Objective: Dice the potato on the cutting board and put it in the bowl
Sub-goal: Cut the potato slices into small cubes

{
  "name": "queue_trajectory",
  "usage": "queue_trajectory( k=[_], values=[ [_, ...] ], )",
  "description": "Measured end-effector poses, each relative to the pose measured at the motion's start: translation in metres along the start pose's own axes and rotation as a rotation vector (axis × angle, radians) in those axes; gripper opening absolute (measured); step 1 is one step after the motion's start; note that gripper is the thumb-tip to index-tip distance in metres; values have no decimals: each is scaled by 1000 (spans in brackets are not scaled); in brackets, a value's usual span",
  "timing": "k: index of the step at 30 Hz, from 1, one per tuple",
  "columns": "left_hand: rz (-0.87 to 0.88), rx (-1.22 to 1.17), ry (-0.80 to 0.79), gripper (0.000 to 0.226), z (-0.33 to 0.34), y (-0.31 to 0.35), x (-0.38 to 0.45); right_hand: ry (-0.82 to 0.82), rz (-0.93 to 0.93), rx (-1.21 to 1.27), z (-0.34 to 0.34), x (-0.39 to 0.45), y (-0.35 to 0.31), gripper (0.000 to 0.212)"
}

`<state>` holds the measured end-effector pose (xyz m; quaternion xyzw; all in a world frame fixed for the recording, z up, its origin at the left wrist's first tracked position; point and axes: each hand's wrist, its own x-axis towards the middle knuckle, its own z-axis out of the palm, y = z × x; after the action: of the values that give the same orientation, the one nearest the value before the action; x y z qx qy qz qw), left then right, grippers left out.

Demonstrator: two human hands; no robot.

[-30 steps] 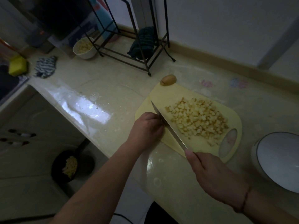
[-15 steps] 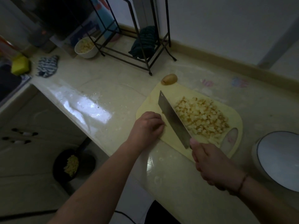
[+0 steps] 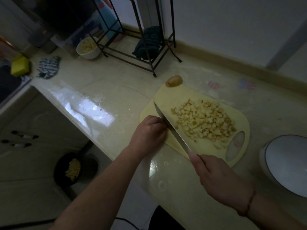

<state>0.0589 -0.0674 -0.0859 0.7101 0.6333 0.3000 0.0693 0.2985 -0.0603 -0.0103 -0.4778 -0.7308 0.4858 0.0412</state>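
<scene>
A heap of diced potato (image 3: 206, 121) lies on the pale yellow cutting board (image 3: 181, 95). My right hand (image 3: 221, 180) grips the handle of a long knife (image 3: 171, 127), whose blade stands edge-down on the board just left of the dice. My left hand (image 3: 149, 131) sits with curled fingers at the board's left edge, right against the blade; whatever is under the fingers is hidden. A whole small potato (image 3: 174, 81) rests at the board's far corner. A white empty bowl (image 3: 287, 163) stands to the right of the board.
A black wire rack (image 3: 141, 52) with a dark cloth stands at the back. Another white bowl of cut potato (image 3: 88, 48) sits beside it. A striped cloth (image 3: 48, 68) and yellow sponge (image 3: 20, 65) lie far left. A dark pan with cut pieces (image 3: 74, 169) sits on the floor.
Half a second ago the knife was tilted with its flat side showing; now the blade is back down on the board beside my left hand. The left hand has stayed in place.
</scene>
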Motion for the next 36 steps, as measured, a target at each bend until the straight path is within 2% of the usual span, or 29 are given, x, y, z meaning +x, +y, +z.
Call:
queue_trajectory(
  k=[10, 17, 20, 24, 28, 36],
  values=[
    [-20, -18, -5, 23, 0, 0, 1, 1, -22, -25, 8, 8, 1, 58],
    [-6, -20, -31, 23, -6, 6, 5, -65, 117, 103, -11, 13, 7, 65],
    [-22, -10, -58, 25, -6, 6, 6, -87, 135, 141, -10, 12, 5, 62],
    [-23, -5, -63, 27, -8, 6, 5, -32, 97, 100, -7, 7, 0, 60],
    [-56, -5, 6, 23, -10, 4, -3, 16, 43, 52, -4, 1, -3, 58],
    [-62, 29, -21, 24, -11, 5, -6, 5, 22, 31, 1, -1, -4, 60]
  ],
)
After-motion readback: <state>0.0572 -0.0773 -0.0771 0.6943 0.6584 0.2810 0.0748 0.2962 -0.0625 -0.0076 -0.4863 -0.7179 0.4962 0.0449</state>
